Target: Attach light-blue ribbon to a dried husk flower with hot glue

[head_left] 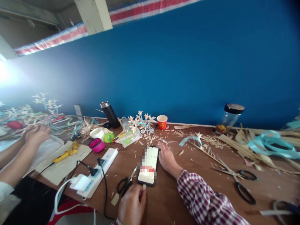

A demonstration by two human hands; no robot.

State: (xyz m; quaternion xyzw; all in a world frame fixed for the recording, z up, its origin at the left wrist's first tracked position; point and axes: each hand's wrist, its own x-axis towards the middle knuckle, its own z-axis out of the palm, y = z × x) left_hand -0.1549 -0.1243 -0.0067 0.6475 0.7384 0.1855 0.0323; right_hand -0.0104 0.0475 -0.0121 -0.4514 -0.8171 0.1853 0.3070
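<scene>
A phone [148, 165] with its screen lit lies flat on the brown table [187, 187]. My right hand [167, 157], in a red checked sleeve, rests on the table against the phone's right edge, fingers curled round its side. My left hand [132, 204] is closed in a pinch on a small white cable plug [144, 187] at the phone's near end. A pair of black-handled scissors [126, 182] lies just left of the phone.
A white power strip [98, 173] with plugged cables lies at left. Larger scissors [241, 181] lie at right among straw strips and light blue ribbon [272, 145]. A red paper cup [162, 122], a black flask [110, 114] and a glass jar [231, 117] stand by the blue wall. Another person's hands [35, 134] work at far left.
</scene>
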